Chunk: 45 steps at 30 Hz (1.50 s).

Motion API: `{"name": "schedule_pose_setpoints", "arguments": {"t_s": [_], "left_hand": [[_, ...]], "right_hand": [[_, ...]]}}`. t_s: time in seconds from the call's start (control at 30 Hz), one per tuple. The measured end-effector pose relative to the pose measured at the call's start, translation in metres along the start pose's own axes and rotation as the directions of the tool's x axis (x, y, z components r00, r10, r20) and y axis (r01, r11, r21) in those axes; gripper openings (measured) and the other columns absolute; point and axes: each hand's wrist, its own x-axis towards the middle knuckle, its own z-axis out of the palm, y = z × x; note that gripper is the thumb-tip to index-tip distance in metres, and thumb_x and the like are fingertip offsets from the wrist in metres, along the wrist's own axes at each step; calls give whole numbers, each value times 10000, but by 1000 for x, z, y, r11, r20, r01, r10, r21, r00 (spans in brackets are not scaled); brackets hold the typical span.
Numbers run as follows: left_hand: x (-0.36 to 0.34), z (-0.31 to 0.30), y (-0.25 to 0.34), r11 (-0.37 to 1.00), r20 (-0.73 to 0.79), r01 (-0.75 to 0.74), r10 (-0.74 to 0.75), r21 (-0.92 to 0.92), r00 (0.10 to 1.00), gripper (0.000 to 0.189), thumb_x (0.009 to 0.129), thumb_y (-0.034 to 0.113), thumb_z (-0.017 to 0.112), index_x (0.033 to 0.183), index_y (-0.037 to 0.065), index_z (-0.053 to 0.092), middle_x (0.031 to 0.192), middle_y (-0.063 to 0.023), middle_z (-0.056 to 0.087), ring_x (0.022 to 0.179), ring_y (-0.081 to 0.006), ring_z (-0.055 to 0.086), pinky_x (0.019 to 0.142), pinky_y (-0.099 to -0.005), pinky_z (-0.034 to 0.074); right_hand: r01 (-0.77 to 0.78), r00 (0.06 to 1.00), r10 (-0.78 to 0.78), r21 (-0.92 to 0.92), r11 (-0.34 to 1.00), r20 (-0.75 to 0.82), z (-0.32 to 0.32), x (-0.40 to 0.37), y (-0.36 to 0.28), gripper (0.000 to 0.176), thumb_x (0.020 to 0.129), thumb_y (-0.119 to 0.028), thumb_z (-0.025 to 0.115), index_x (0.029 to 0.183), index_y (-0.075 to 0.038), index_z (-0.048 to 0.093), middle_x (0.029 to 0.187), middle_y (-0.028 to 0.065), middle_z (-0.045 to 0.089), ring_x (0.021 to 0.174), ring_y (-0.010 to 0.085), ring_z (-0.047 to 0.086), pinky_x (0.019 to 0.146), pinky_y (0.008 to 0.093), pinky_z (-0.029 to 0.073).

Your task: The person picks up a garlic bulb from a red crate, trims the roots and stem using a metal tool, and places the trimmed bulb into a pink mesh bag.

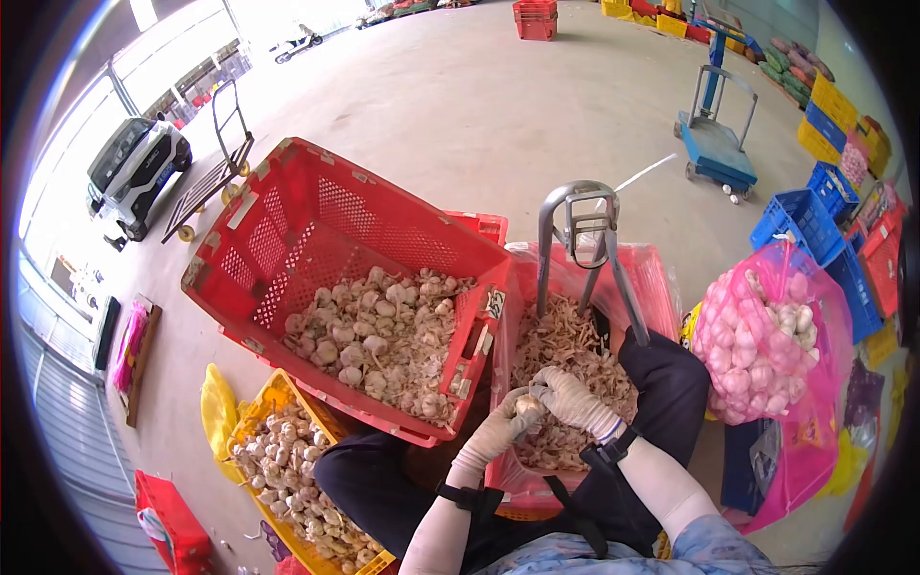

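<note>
My left hand, in a pale work glove, is closed around a garlic bulb. My gloved right hand meets it from the other side, its fingers pressed against the same bulb. Both hands are above a crate lined with pink plastic, filled with garlic skins and stalk trimmings. A grey metal frame with a buckle-like top rises from that crate, just beyond my hands. To the left, a big red crate tilts towards me with loose garlic bulbs inside.
At lower left stands a yellow crate of garlic bulbs. On my right is a pink mesh bag full of bulbs. Farther off are a blue platform scale, a flatbed cart, a parked vehicle and stacked blue crates.
</note>
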Motion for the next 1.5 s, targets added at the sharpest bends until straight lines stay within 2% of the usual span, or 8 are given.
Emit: {"name": "schedule_pose_setpoints", "arguments": {"t_s": [0.27, 0.47, 0.7, 0.8, 1.1, 1.3, 1.37, 1.5], "left_hand": [[-1, -11, -8, 855, 149, 22, 64, -518, 987, 585, 872, 251, 673, 1383, 100, 432, 912, 53, 538, 631, -31, 396, 529, -187, 311], [1, 1, 4, 974, -73, -196, 205, 109, 976, 596, 863, 102, 649, 1390, 20, 383, 1034, -23, 604, 894, -92, 590, 745, -248, 496], [0, 1, -10, 975, 13, 74, -73, -211, 997, 545, 864, 191, 671, 1345, 59, 451, 1014, -12, 608, 779, -69, 564, 647, -202, 441], [-7, 6, -8, 926, 7, -15, 19, -377, 1000, 525, 861, 219, 673, 1328, 83, 475, 990, -2, 606, 700, -58, 539, 604, -184, 401], [-2, 17, 4, 783, -297, 31, 199, 622, 934, 614, 794, 256, 725, 1319, 70, 467, 1042, -153, 666, 904, -287, 669, 812, -363, 513], [6, 16, -14, 827, -308, -62, 276, 558, 911, 643, 761, 249, 755, 1316, 83, 474, 997, -169, 665, 941, -261, 658, 796, -370, 518], [6, 15, -13, 962, -257, -183, 233, 204, 938, 617, 800, 212, 737, 1326, 55, 456, 1055, -110, 642, 939, -180, 632, 782, -339, 528], [-4, 9, 5, 953, -185, -113, 62, -282, 981, 590, 841, 140, 699, 1350, 29, 422, 1136, -66, 587, 972, -124, 577, 806, -291, 519]], "right_hand": [[-223, 967, 236, 765, 604, 95, 14, -13, 6, 209, 932, -218, 621, 1013, -27, 599, 908, 18, 617, 859, 133, 593, 767, 284, 492], [-92, 993, 116, 383, 919, -37, 6, -14, -13, 220, 873, -181, 694, 978, -15, 594, 914, 28, 625, 872, 122, 580, 788, 296, 491], [104, 955, -141, -153, 983, -260, 19, -4, 8, 225, 925, -216, 627, 959, 4, 594, 795, 23, 614, 786, 111, 567, 740, 300, 478], [-131, 969, 243, 755, 643, -39, 14, -6, 8, 331, 917, -330, 646, 1004, -16, 587, 815, 3, 588, 792, 110, 544, 763, 271, 461], [-290, 955, 296, 319, 903, 29, 9, -12, -13, 264, 874, -226, 688, 944, -31, 525, 765, 12, 555, 719, 86, 526, 660, 267, 466], [-210, 921, 352, 545, 811, -169, 28, 1, 22, 224, 905, -253, 602, 850, -42, 550, 674, 24, 561, 538, 104, 542, 476, 300, 443], [-162, 902, 421, 979, 123, 96, 20, -2, 34, 215, 910, -280, 618, 829, -83, 588, 685, -18, 538, 571, 86, 503, 515, 254, 391], [-90, 978, 199, 735, 672, -62, -4, -15, 10, 327, 909, -347, 639, 1048, -52, 615, 802, -1, 580, 724, 90, 544, 663, 228, 437]]}}
